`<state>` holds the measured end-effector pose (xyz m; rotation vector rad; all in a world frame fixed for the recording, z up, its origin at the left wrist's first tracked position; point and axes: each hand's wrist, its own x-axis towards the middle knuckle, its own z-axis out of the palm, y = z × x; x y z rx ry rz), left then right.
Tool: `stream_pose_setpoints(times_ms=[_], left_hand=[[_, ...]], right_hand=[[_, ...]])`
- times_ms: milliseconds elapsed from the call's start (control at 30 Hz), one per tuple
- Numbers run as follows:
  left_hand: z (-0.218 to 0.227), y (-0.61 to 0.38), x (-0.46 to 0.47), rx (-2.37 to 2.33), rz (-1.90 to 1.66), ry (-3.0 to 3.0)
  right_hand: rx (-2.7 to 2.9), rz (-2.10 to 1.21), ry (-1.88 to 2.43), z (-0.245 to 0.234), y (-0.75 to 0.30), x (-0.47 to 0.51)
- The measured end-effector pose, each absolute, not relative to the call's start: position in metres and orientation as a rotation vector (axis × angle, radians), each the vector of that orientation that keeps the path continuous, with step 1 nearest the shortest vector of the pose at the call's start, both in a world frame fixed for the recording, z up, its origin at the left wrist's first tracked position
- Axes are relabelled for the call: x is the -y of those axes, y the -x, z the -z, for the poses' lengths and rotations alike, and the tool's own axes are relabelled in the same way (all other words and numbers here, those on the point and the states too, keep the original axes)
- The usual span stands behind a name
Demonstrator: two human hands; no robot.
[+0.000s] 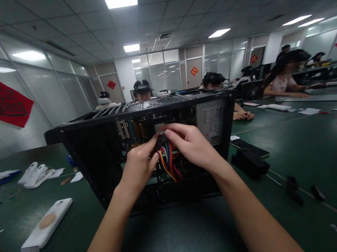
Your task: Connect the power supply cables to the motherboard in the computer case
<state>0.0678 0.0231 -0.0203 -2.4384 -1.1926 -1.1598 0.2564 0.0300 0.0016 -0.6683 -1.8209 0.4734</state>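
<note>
An open black computer case (pixel 90 155) lies on its side on the dark green table, its motherboard and power supply (pixel 214 121) facing me. Both my hands reach into it. My left hand (pixel 139 164) is closed around a bundle of red, yellow and black power cables (pixel 169 166). My right hand (pixel 190 141) pinches a dark connector (pixel 161 137) at the end of that bundle, thumb and fingers pressed on it. The two hands touch each other over the cables.
A white flat device (pixel 48 224) lies at the left front, more white parts (pixel 35 173) behind it. Black components (pixel 250 160) and small black pieces (pixel 291 186) lie to the right. Other people sit at tables behind the case.
</note>
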Motion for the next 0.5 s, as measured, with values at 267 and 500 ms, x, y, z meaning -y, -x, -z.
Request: stream_pose_setpoints(times_ms=[267, 500], left_hand=[[0.016, -0.055, -0.029, 1.382, 0.929, 2.345], [0.04, -0.045, -0.058, 1.323, 0.907, 2.512]], right_hand=[[2.169, 0.25, 0.655, 0.021, -0.242, -0.043], [2.218, 0.363, 0.972, 0.047, -0.241, -0.066]])
